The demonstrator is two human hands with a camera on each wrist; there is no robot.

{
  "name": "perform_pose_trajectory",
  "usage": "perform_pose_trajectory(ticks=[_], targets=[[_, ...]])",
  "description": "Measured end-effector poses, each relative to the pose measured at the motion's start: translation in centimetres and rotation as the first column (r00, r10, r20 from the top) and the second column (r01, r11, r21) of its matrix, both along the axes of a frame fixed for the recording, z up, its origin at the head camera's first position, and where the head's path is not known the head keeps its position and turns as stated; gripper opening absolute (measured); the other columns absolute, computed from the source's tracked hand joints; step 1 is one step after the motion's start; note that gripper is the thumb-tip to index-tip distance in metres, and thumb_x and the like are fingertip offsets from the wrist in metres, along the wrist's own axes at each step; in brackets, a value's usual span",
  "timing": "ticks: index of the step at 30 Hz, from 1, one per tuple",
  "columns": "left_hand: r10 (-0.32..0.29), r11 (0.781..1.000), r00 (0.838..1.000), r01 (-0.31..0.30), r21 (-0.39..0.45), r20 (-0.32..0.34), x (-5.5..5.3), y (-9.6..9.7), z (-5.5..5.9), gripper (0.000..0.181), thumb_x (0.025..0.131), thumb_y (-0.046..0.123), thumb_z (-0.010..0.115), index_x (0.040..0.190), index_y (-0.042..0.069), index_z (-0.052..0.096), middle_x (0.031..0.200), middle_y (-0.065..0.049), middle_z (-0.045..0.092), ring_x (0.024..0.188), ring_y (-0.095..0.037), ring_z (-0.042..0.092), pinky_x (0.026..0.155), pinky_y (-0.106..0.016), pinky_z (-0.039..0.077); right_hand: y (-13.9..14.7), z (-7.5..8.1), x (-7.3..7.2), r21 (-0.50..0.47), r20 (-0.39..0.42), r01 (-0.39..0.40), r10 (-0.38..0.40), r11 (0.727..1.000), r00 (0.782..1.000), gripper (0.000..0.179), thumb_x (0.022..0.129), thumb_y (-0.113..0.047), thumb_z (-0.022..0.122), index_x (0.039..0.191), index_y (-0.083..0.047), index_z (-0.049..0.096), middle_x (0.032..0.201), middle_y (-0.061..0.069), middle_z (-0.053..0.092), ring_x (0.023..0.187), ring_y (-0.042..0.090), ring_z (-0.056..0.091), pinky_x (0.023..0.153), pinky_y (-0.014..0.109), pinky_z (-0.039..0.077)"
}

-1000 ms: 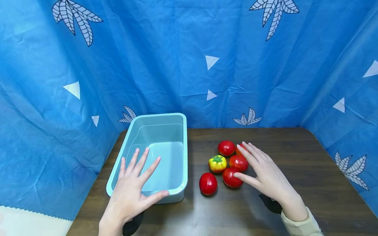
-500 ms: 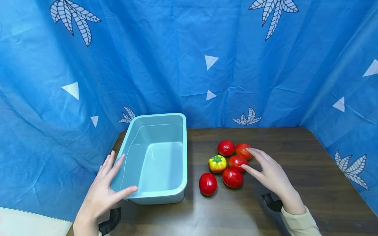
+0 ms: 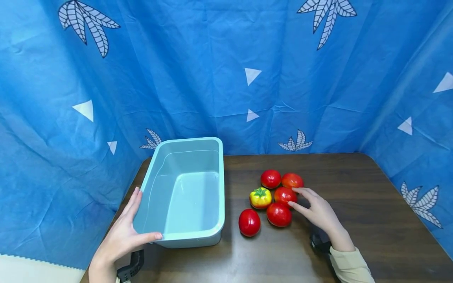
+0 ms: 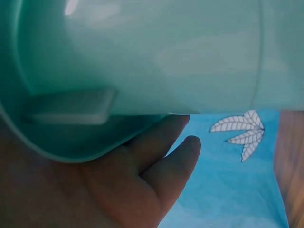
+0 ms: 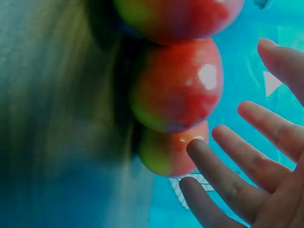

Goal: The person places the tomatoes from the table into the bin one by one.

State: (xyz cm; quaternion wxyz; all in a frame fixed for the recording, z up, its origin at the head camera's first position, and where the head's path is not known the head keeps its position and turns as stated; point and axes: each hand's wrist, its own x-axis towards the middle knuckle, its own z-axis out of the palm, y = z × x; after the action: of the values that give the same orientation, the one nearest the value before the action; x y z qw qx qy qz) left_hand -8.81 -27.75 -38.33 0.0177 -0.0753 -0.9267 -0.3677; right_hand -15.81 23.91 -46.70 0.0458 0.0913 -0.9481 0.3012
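Observation:
A light teal plastic basin [image 3: 220, 188] stands on the left of the table. My left hand [image 3: 120, 236] lies at its near left corner, fingers along the outer side and thumb at the near rim. Those fingers look straight against the outer wall in the left wrist view. Several glossy red tomatoes [image 3: 279, 214] sit in a loose cluster right of the basin. One tomato [image 3: 260, 197] shows a yellow top with a green star-shaped calyx. My right hand [image 3: 320, 212] is just right of the cluster, fingers spread beside the middle tomato [image 3: 285, 195] and holding nothing.
The dark wood table [image 3: 339, 177] extends to the right and front of the tomatoes. Blue cloth [image 3: 233, 78] with leaf and triangle prints hangs behind and at both sides. A pale cloth [image 3: 39, 270] shows at lower left.
My left hand has drawn back leftward from over the basin to its near left corner. The right hand has lowered and pulled back slightly, uncovering the far right tomato.

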Motion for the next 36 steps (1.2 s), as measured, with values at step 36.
perform_pose_trajectory(ticks=[36], targets=[[-0.030, 0.999, 0.999, 0.030, -0.031, -0.020, -1.5, 3.1, -0.6, 0.121, 0.064, 0.042, 0.084, 0.151, 0.013, 0.006, 0.157, 0.006, -0.003, 0.140, -0.035, 0.011, 0.097, -0.066, 0.026, 0.1, -3.6, -1.1, -0.076, 0.021, 0.028, -0.026, 0.997, 0.999, 0.071, 0.078, -0.043, 0.074, 0.134, -0.006, 0.048, 0.125, 0.022, 0.054, 0.103, 0.037, 0.056, 0.085, 0.055, 0.047]])
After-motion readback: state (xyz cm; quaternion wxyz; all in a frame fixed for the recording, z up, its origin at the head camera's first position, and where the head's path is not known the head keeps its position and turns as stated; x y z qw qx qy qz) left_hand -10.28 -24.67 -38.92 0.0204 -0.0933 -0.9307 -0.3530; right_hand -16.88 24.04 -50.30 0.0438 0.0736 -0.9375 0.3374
